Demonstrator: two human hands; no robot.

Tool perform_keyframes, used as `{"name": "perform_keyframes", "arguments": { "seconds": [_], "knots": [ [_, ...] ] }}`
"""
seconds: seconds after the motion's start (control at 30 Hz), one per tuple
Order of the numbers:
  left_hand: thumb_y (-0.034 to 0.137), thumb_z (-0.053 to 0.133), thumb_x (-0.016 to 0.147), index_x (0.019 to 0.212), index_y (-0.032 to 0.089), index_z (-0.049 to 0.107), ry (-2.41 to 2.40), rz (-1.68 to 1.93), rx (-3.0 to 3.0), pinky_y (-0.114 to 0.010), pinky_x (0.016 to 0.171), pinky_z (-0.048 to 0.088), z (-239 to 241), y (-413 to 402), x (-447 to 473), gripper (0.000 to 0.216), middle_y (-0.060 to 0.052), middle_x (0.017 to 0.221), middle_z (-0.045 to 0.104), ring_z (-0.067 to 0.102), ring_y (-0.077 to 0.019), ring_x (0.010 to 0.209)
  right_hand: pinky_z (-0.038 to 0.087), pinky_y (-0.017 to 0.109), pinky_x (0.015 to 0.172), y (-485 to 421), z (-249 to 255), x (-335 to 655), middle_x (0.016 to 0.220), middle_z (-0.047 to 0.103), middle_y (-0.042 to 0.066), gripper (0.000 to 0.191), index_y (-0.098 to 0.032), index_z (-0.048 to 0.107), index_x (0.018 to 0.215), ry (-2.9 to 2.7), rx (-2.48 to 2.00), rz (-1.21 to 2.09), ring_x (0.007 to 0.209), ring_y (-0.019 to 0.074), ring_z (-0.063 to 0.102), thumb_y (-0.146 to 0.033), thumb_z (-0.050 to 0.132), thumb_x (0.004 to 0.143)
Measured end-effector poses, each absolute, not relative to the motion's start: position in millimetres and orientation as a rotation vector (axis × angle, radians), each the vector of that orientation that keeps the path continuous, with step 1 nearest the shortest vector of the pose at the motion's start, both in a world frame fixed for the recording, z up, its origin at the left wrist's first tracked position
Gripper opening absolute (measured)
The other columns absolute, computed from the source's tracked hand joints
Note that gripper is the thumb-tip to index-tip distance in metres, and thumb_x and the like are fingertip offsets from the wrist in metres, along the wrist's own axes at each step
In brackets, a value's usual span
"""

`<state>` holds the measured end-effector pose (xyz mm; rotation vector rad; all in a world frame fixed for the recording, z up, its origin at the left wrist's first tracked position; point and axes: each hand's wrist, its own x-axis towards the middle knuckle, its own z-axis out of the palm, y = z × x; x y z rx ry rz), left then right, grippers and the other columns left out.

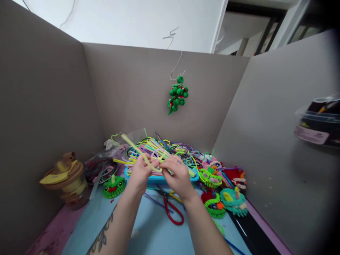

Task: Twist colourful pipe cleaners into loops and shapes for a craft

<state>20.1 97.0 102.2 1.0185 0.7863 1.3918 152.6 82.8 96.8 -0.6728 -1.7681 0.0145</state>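
My left hand (140, 172) and my right hand (177, 174) are raised together over the table, both pinched on a pale yellow pipe cleaner (138, 150) that slants up to the left. Behind them a blue tray (159, 180) carries a heap of coloured pipe cleaners (170, 148). Red-handled scissors (171, 208) lie on the light blue mat (154, 230) just under my wrists.
Grey partition walls surround the table on three sides. A green pipe-cleaner ornament (177, 95) hangs from a wire hook on the back wall. Finished fuzzy figures (225, 202) lie at the right, a green one (114, 186) at the left. A yellow-brown container (66, 179) stands far left.
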Motion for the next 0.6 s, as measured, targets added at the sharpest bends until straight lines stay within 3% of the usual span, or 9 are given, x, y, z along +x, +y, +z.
{"name": "perform_keyframes", "arguments": {
  "seconds": [0.17, 0.3, 0.6],
  "knots": [
    [0.020, 0.070, 0.066, 0.077, 0.022, 0.034, 0.738, 1.430, 1.142, -0.020, 0.058, 0.041, 100.2, 96.9, 21.1, 0.038, 0.008, 0.063, 0.056, 0.056, -0.0089, 0.058, 0.042, 0.029, 0.066, 78.8, 102.4, 152.5, 0.073, 0.057, 0.001, 0.007, -0.020, 0.061, 0.070, -1.633, -0.775, 0.206, 0.071, 0.0151, 0.053, -0.017, 0.062, 0.076],
    [0.019, 0.069, 0.067, 0.078, 0.022, 0.034, 0.747, 1.366, 1.284, -0.018, 0.056, 0.037, 103.6, 92.1, 21.6, 0.037, 0.009, 0.064, 0.054, 0.050, -0.0067, 0.056, 0.035, 0.024, 0.055, 83.5, 103.3, 157.4, 0.069, 0.046, -0.002, 0.017, -0.018, 0.055, 0.059, -1.416, -0.884, 0.506, 0.062, 0.0118, 0.044, -0.022, 0.065, 0.072],
    [0.021, 0.068, 0.069, 0.079, 0.023, 0.035, 0.735, 1.227, 1.394, -0.018, 0.053, 0.033, 106.9, 87.7, 16.0, 0.035, 0.007, 0.068, 0.054, 0.045, -0.0060, 0.053, 0.032, 0.024, 0.055, 91.4, 100.8, 164.6, 0.066, 0.041, -0.003, 0.022, -0.017, 0.052, 0.053, -1.341, -0.916, 0.766, 0.060, 0.0109, 0.039, -0.028, 0.068, 0.065]
  ]
}}
